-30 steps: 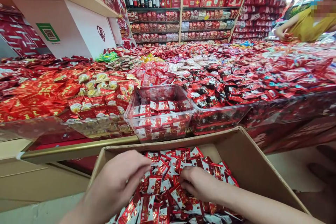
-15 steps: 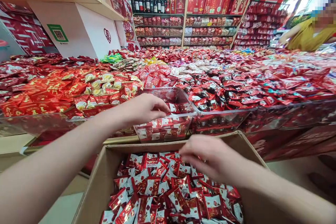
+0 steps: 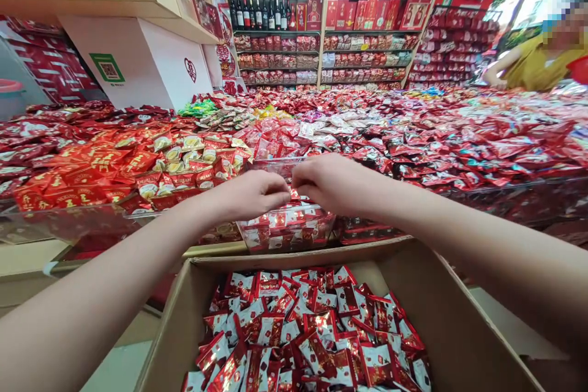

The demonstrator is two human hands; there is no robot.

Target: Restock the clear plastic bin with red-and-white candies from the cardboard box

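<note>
Over the clear plastic bin [image 3: 287, 239], your left hand [image 3: 264, 194] and right hand [image 3: 324, 180] are close together, fingers curled inward. You can't tell from this view whether they grip anything. Red-and-white wrapped candies [image 3: 316, 337] lie heaped in the open cardboard box [image 3: 452, 300] below your forearms, and similar ones show through the bin's front. Durian packets [image 3: 184, 179] sit left of the bin; far right is a person in yellow [image 3: 535, 67].
</note>
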